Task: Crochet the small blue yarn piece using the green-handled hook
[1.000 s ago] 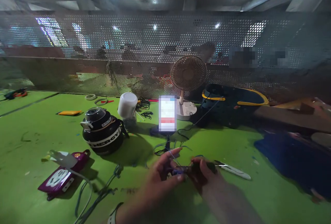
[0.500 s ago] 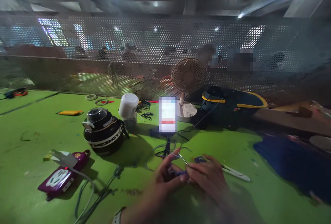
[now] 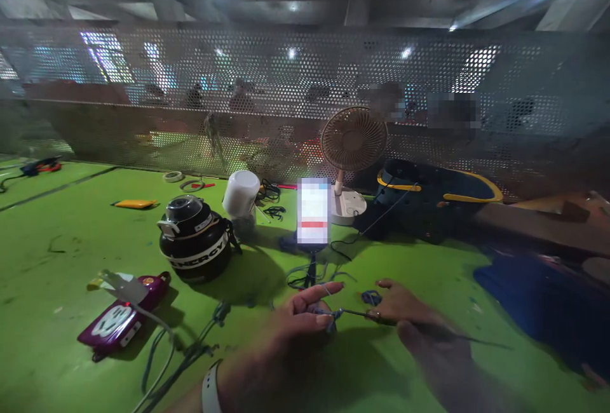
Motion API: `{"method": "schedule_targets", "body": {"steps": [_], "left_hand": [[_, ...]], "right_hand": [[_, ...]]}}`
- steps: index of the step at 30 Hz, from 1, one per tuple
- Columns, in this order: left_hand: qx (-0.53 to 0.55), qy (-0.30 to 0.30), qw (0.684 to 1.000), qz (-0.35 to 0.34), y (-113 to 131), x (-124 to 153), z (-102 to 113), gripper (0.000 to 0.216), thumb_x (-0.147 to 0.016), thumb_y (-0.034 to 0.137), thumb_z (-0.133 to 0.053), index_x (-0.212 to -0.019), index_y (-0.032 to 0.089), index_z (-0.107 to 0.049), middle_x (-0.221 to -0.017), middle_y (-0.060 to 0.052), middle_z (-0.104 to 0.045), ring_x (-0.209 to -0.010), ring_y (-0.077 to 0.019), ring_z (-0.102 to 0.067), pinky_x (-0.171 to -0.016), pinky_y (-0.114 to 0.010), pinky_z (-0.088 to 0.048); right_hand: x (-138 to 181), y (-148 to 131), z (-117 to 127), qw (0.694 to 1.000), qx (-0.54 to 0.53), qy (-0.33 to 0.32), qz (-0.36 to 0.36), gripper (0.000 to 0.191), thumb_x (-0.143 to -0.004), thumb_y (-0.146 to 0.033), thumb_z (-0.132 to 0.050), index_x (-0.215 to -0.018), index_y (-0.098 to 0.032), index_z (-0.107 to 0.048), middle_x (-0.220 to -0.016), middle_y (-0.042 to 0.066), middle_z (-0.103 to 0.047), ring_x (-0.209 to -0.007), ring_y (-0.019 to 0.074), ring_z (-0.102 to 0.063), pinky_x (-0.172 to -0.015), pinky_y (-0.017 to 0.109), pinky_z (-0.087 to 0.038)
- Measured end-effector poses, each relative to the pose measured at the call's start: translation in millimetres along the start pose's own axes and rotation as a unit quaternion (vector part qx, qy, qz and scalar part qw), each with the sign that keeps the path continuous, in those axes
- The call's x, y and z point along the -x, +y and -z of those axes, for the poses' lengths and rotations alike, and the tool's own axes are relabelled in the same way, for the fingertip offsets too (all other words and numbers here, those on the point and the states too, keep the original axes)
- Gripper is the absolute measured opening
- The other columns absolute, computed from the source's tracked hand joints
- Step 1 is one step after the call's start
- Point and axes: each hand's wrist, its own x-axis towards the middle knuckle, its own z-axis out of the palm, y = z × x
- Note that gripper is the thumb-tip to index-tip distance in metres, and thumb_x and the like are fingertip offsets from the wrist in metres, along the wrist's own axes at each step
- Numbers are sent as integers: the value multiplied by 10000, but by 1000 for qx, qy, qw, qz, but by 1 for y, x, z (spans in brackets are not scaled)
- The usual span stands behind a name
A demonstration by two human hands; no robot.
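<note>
My left hand (image 3: 302, 318) pinches a small blue-purple crochet piece (image 3: 335, 319) between thumb and fingers. A strand of yarn runs over its raised index finger. My right hand (image 3: 412, 311) grips a thin crochet hook (image 3: 353, 312), whose tip meets the left end of the work. Its back end shows as a blurred line right of the hand. Just beyond the right fingers, a little bundle of blue-purple yarn (image 3: 371, 297) lies on the green table (image 3: 267, 362). Loose yarn strands (image 3: 298, 274) curl around the base of a phone stand.
A lit phone (image 3: 313, 213) stands ahead of my hands, with a fan (image 3: 353, 140) behind it. To the left are a black jug (image 3: 195, 241), a purple power strip (image 3: 124, 318) with cables and a white container (image 3: 241, 192). Dark blue cloth (image 3: 534, 305) lies right.
My right hand has moved right, away from the left hand, and the hook now lies nearly level instead of slanting up. The left index finger points more to the right.
</note>
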Motion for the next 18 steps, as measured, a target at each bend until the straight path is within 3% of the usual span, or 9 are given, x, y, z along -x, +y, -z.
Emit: {"method": "schedule_targets", "body": {"steps": [3,7,9,10,12,15,18], "left_hand": [[3,8,1000,-19,-6,0,0,572,-622,168,-816,-1174,97,-682,-662,14,-559,-572,-67,-471,-563,-199,-335],[-32,35,997,-53,-9,1,-2,532,-623,188,-810,-1140,124,-704,-660,14,-554,-592,-83,-481,-587,-218,-350],[-82,44,993,-67,-10,2,-4,538,-625,206,-836,-1145,164,-705,-676,21,-555,-603,-83,-480,-593,-219,-351],[-110,51,990,-73,-10,2,-5,551,-632,214,-846,-1162,192,-696,-698,23,-559,-618,-84,-485,-600,-219,-353],[-162,64,980,-95,-11,3,-6,569,-667,238,-843,-1207,238,-666,-740,23,-567,-654,-91,-496,-622,-225,-366],[-199,72,969,-129,-11,3,-9,560,-694,284,-831,-1223,244,-651,-736,23,-567,-666,-101,-501,-634,-240,-384],[-214,74,965,-129,-9,3,-10,543,-688,283,-836,-1198,218,-665,-727,23,-563,-666,-100,-511,-635,-240,-401]], "right_hand": [[1,0,1,987,-109,28,-117,118,-857,-373,-671,-835,-314,-771,-686,1,-744,-680,215,-696,-862,489,-535],[10,4,-11,905,-259,82,-329,192,-782,-434,-741,-761,-244,-761,-746,42,-757,-692,219,-713,-684,383,-591],[15,4,-19,882,-263,108,-374,232,-801,-469,-711,-773,-242,-749,-752,37,-757,-684,215,-717,-680,379,-597],[18,3,-23,884,-248,119,-377,235,-816,-477,-693,-787,-251,-748,-754,32,-759,-697,216,-720,-710,387,-597],[20,-1,-25,917,-193,108,-331,213,-828,-470,-681,-826,-271,-755,-841,37,-774,-808,233,-726,-793,403,-585],[19,-7,-21,977,-71,36,-196,185,-856,-439,-660,-946,-314,-763,-1065,42,-762,-1037,253,-685,-920,418,-535],[14,-6,-12,997,6,-20,-70,219,-895,-448,-604,-1068,-386,-722,-1095,7,-762,-1070,249,-686,-976,470,-494]]}}
